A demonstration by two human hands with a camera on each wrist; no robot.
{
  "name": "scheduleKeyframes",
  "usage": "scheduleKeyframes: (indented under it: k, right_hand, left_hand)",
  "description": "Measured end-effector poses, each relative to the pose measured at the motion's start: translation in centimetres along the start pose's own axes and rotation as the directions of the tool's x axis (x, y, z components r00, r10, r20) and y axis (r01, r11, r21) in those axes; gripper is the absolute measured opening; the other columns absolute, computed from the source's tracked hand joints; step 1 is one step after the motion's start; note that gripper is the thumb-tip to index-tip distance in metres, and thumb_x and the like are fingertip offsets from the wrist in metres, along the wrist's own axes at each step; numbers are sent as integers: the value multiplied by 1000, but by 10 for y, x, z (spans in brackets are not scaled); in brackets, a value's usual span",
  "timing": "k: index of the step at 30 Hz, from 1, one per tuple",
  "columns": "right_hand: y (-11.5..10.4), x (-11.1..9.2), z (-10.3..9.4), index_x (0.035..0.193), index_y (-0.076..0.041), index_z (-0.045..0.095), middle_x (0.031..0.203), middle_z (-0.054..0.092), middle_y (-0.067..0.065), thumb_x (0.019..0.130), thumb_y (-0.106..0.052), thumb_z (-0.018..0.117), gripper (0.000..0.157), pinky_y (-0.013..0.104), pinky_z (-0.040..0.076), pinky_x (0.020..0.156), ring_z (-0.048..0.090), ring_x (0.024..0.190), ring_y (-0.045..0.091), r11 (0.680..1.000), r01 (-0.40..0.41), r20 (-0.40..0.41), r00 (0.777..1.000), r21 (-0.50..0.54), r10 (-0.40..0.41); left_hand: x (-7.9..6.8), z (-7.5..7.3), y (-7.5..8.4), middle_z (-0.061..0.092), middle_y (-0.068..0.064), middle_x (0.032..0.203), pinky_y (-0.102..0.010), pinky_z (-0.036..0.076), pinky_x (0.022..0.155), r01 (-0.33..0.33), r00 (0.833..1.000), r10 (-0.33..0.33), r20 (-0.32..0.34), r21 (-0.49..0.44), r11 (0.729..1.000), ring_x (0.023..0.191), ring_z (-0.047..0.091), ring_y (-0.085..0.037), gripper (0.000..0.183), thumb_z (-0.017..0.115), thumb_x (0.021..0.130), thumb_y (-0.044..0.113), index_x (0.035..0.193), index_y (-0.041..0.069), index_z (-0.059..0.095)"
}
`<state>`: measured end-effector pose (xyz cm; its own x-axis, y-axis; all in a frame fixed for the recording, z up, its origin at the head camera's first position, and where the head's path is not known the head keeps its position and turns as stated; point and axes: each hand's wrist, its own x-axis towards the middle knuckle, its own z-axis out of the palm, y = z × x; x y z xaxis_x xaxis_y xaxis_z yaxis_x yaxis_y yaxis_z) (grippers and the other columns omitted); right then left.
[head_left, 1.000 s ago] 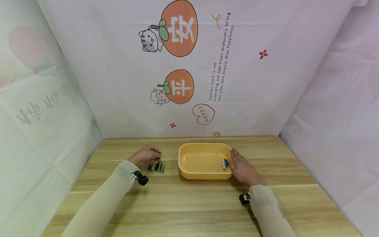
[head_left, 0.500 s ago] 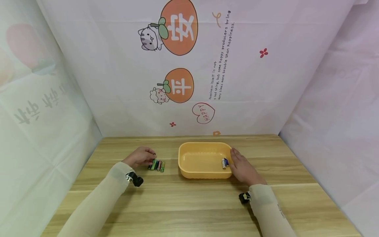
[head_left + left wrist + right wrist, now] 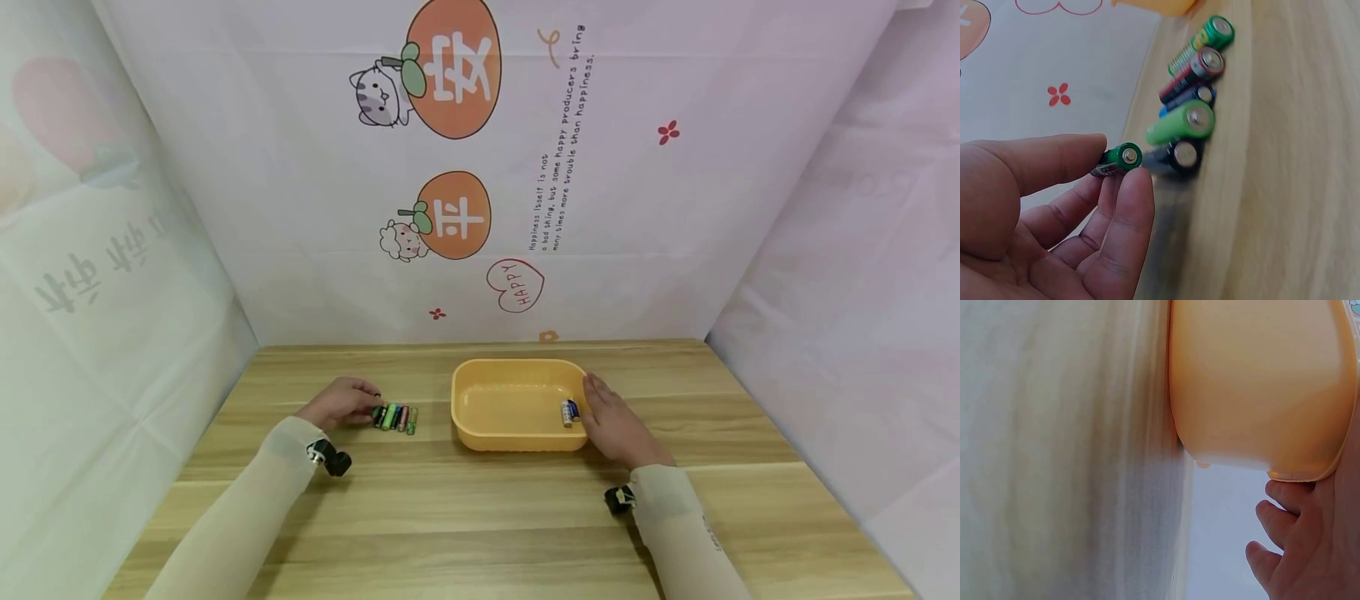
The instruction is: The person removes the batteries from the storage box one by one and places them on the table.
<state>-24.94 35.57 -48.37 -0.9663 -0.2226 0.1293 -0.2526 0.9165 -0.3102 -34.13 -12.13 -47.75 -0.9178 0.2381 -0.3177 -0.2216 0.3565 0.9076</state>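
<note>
My left hand (image 3: 343, 402) is at the left end of a row of batteries on the table. Between thumb and fingertips it pinches a small green battery (image 3: 1117, 160), whose metal tip faces the left wrist camera. Beside it lie a dark battery (image 3: 1180, 157), a light green battery (image 3: 1185, 122), a blue one (image 3: 1194, 99), a red and black one (image 3: 1194, 74) and a green one (image 3: 1204, 42). My right hand (image 3: 618, 423) rests with extended fingers against the right side of a yellow plastic basin (image 3: 517, 443). Inside it, a white battery (image 3: 566, 414) lies next to a blue battery (image 3: 574, 410).
The wooden table (image 3: 480, 517) meets a white printed cloth (image 3: 600, 283) at its back edge. More white cloth hangs on the left and right sides. The basin stands to the right of the battery row.
My left hand has moved left along the battery row, uncovering more of the batteries. The right hand and the basin have stayed in place.
</note>
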Motion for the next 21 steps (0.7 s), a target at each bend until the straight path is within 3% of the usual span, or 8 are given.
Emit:
scheduleKeyframes:
  k: [7,21]
  right_hand:
    - [0,0,0,151,7,17,158,15,21,103,-19,36,58,52,17,115,15,144,37,1000,2,0,1000,1,-2]
    - [0,0,0,151,7,17,158,16,22,103,-19,36,57,52,18,115,15,144,36,1000,5,-2,1000,6,-5]
  left_hand:
    - [-2,0,-8,62,-15,108,-34,57,74,16,999,-14,-41,32,999,84,61,-21,34,64,94,6,125,-7,57]
    - [-4,6,-8,64,-15,102,-32,57,67,-46,993,64,-94,181,982,83,63,-21,22,66,91,4,111,-6,65]
